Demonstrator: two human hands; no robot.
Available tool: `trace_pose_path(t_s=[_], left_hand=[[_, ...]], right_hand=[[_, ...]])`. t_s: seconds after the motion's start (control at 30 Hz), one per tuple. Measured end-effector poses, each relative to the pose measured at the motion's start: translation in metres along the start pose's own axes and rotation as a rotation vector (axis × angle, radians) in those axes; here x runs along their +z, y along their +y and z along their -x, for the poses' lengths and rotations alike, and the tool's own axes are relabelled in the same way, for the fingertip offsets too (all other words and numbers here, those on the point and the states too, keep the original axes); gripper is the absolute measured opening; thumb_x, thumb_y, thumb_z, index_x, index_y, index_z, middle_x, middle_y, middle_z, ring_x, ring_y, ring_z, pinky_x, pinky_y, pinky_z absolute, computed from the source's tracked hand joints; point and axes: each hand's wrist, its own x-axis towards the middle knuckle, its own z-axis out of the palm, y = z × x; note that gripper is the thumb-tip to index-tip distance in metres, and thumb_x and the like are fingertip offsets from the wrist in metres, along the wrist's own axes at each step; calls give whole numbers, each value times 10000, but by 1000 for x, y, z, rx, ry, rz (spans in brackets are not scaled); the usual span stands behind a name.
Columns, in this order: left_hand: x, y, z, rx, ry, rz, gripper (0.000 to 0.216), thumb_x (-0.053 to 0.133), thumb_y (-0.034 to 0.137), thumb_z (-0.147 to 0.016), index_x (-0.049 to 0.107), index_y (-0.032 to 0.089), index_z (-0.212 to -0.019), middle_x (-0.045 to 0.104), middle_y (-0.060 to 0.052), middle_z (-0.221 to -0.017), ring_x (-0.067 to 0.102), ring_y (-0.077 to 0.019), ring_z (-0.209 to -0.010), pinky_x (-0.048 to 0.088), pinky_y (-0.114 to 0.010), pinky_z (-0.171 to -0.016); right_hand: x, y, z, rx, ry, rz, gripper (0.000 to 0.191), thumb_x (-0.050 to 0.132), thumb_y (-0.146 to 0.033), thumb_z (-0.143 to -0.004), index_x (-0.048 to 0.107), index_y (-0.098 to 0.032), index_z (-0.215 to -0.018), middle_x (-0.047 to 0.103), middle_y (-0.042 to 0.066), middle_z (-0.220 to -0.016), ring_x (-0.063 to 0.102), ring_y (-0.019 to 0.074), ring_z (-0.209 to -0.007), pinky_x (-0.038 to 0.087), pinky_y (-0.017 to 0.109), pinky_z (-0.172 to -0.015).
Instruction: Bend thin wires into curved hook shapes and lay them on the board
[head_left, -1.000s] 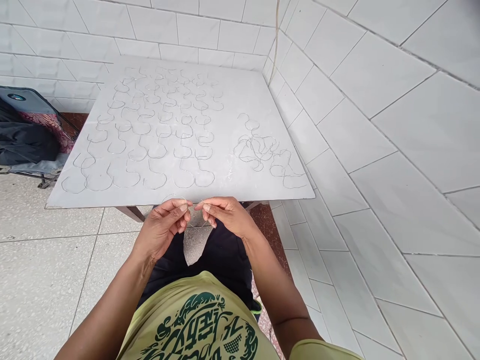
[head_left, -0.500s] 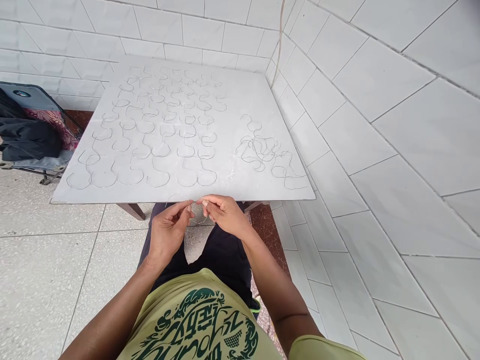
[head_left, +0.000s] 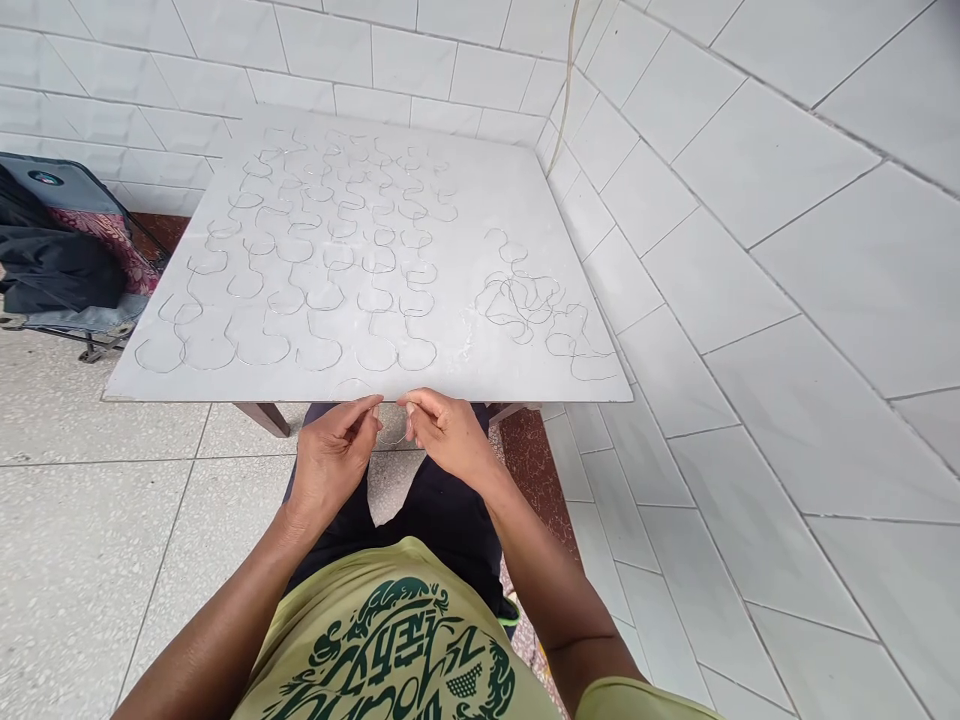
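Note:
Between my hands, at the table's front edge, is a thin curved wire (head_left: 393, 443). My left hand (head_left: 335, 447) pinches it between thumb and fingertips, with a loop of the wire rising above those fingers. From the other side my right hand (head_left: 444, 425) grips the same wire, its fingertips a short gap from the left ones. Beyond my hands, rows of S-shaped wires (head_left: 319, 368) lie on the white tabletop (head_left: 495, 385). A tangled heap of similar wires (head_left: 517, 300) lies on the right part of the table.
Tiled walls (head_left: 720, 290) border the table at the back and along the right. A folding chair (head_left: 97, 215) with dark cloth on it stands at the left. One table leg (head_left: 264, 419) shows below the front edge. A thin cable (head_left: 568, 90) hangs in the corner.
My hands stay close together at the table edge with the wire. The fingertips have shifted slightly. The whole view has moved a little.

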Motion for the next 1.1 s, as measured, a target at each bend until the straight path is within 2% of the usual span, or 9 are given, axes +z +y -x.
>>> trace_pose_path(t_s=[0.23,0.37,0.47,0.6,0.7,0.77,0.83,0.93,1.1], left_hand=[[-4,4,-7,35,33,30,229,727,242,-881,843,233,-1078,753,-43,-837,616,-158,-666,473,-258,-637],[-14,14,-13,-67,-137,126,229,739,318,-906,841,209,-1079,746,-38,-794,562,-129,-581,471,-255,-595],[-21,23,-16,-114,-284,241,256,779,375,-890,840,194,-1061,731,-44,-771,538,-114,-565,433,-238,-535],[-23,25,-17,-207,-452,408,272,779,406,-899,826,189,-1058,709,-58,-777,549,-104,-560,322,-204,-446],[-20,21,-17,-271,-532,554,238,784,386,-900,810,173,-1005,673,-46,-720,528,-88,-527,287,-180,-427],[-17,17,-16,-324,-555,649,222,794,373,-890,791,160,-953,647,-33,-684,495,-73,-500,280,-164,-410],[-16,12,-15,-375,-556,730,234,794,381,-885,769,149,-908,634,-26,-667,462,-63,-460,271,-156,-380],[-17,6,-16,-413,-549,793,298,757,430,-906,764,133,-938,676,-53,-701,514,-87,-449,323,-171,-359],[-26,8,-18,-395,-537,817,647,597,679,-935,768,90,-1141,787,-206,-969,758,-267,-809,614,-368,-707]], right_hand=[[16,6,6,56,57,-146,250,486,-287,-1028,690,-192,-1135,697,-8,-732,611,115,-576,491,249,-625],[-5,10,4,80,89,-286,362,571,-512,-1017,713,-180,-989,713,39,-821,603,121,-623,465,246,-569],[-24,9,0,55,94,-393,375,578,-521,-1019,734,-180,-1011,705,61,-868,619,142,-681,470,258,-561],[-33,-6,-2,-195,47,-278,335,661,-387,-996,693,-275,-1310,653,102,-1345,637,226,-1182,566,348,-881],[-30,-17,-7,-359,-27,-107,335,643,-358,-1011,695,-310,-1339,526,79,-1551,505,254,-1403,493,434,-1092],[-29,-18,-11,-388,-103,-70,261,603,-381,-1036,761,-279,-1217,630,91,-1427,602,244,-1276,515,429,-1053],[-29,-16,-15,-369,-164,-75,285,571,-418,-1051,791,-253,-1128,745,81,-1131,694,209,-1008,560,380,-916],[-33,-13,-17,-311,-230,-45,338,543,-462,-1059,787,-250,-1160,675,-4,-719,620,144,-646,523,295,-686],[-44,-23,-20,-282,-245,99,353,509,-434,-1075,795,-227,-1092,551,-42,-586,507,111,-555,421,262,-628]])
